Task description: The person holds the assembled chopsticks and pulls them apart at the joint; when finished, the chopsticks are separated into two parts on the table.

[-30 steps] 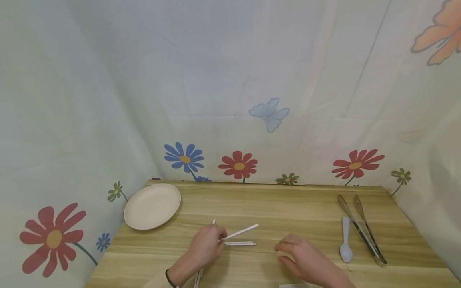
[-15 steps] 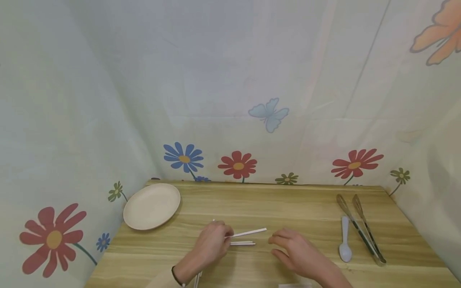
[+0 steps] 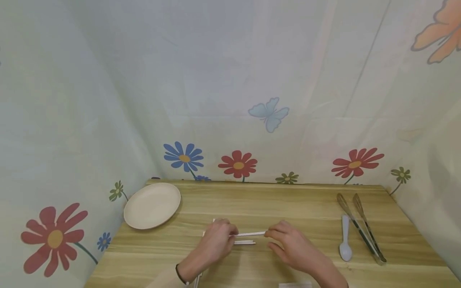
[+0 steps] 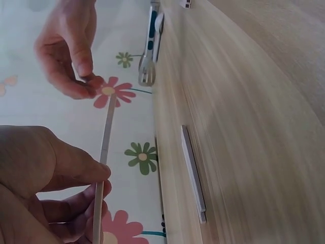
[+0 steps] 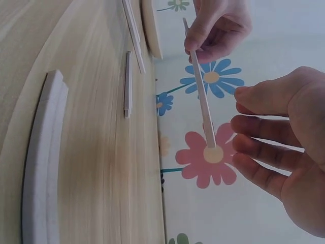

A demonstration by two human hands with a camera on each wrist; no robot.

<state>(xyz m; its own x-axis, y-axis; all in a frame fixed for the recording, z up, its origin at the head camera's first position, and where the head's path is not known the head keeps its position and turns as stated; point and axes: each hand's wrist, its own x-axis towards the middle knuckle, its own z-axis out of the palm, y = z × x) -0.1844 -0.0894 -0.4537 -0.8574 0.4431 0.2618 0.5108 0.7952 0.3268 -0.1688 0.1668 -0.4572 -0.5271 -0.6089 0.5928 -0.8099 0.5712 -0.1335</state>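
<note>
Between thumb and fingers, my left hand [image 3: 216, 241] pinches a thin white stick [image 3: 251, 233], raised above the table; the left wrist view shows the stick [image 4: 107, 132] pointing away toward the other hand. My right hand [image 3: 296, 247] is at the stick's free end. In the right wrist view its fingers [image 5: 264, 129] are spread and relaxed, with a gap between them and the stick [image 5: 203, 99]. Below lies a short row of white sticks [image 3: 245, 243] side by side. More white sticks [image 3: 197, 281] lie partly hidden under my left forearm.
Another pair of white sticks [image 3: 295, 285] lies at the front edge, seen close in the right wrist view [image 5: 43, 162]. A round cream plate [image 3: 153, 206] stands at back left. To the right are a pale spoon [image 3: 345, 251] and metal tongs [image 3: 368, 239]. Flowered curtain [image 3: 216, 100] surrounds the wooden table [image 3: 259, 204].
My left hand has moved slightly right with the stick, which has turned closer to level. My right hand has shifted left and away from me, toward the stick's end.
</note>
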